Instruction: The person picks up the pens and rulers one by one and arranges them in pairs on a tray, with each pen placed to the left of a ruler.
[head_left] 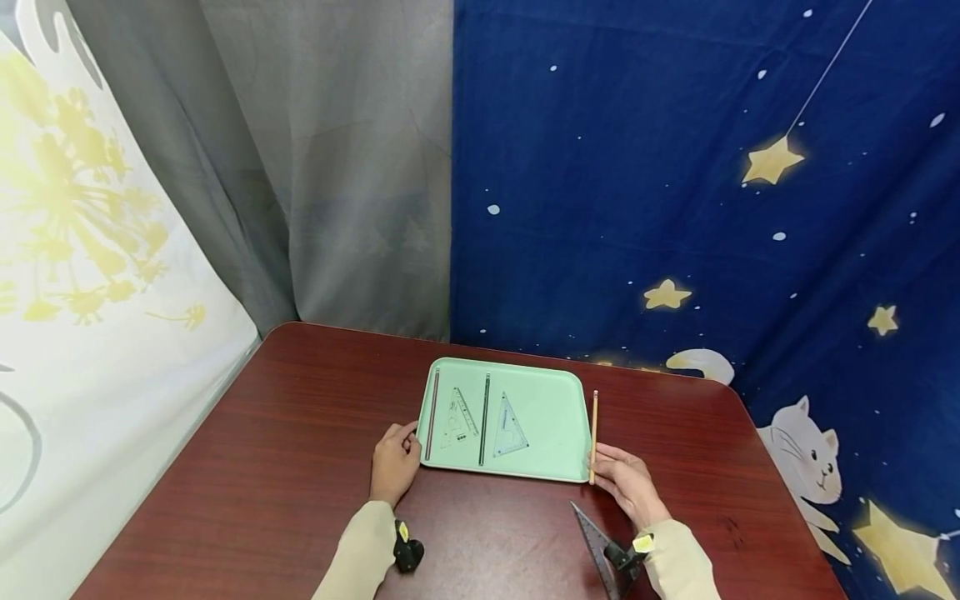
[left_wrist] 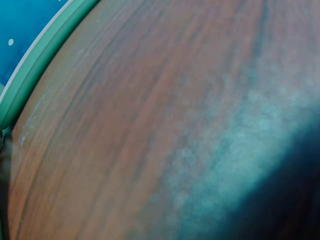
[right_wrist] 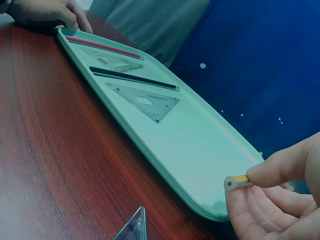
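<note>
A yellow pencil (head_left: 595, 425) is pinched between the thumb and fingers of my right hand (head_left: 625, 481), upright in the head view along the right rim of a pale green tray (head_left: 555, 472). Its near end (right_wrist: 235, 183) points at the right wrist camera. My left hand (head_left: 396, 461) grips the tray's left rim by the near corner. On the tray, from left to right, lie a red pencil (head_left: 432, 414), a clear set square (head_left: 467, 410), a black pencil (head_left: 484, 419) and a second clear set square (head_left: 509, 429).
Another set square (head_left: 594, 542) lies on the dark red wooden table (head_left: 300, 467), partly hidden under the right wrist's camera. Behind the table hang a grey curtain (head_left: 367, 167) and a blue one with stars (head_left: 600, 167). A white cloth (head_left: 97, 358) hangs at left.
</note>
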